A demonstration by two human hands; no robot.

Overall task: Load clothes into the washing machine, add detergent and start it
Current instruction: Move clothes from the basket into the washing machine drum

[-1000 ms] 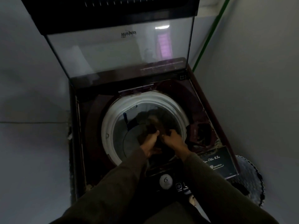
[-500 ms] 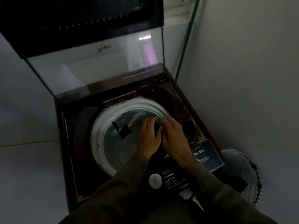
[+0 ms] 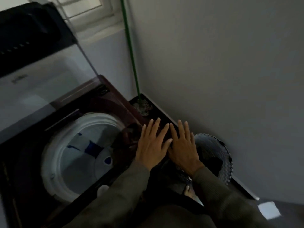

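Note:
A dark maroon top-loading washing machine (image 3: 105, 102) stands at the left with its glass lid (image 3: 41, 79) raised. Its white drum rim (image 3: 54, 162) rings a pale interior with blue parts; I cannot tell whether clothes lie inside. My left hand (image 3: 152, 145) and my right hand (image 3: 182, 148) are side by side, palms down, fingers spread and empty, over the machine's right edge. Both are beyond the drum opening. A grey laundry basket (image 3: 220, 155) with a scalloped rim sits on the floor just right of my right hand, its inside dark.
A grey wall (image 3: 222, 63) closes in the right side. A green pole (image 3: 130, 46) leans in the corner, ending in a mop head (image 3: 143, 107) behind the machine. A window (image 3: 82, 7) shows at the top. A pale tile (image 3: 269, 209) lies at the lower right.
Both hands came up out of the drum and shifted right, past the machine's right edge toward the basket. They held dark cloth inside the drum; now they are empty. The view swung right.

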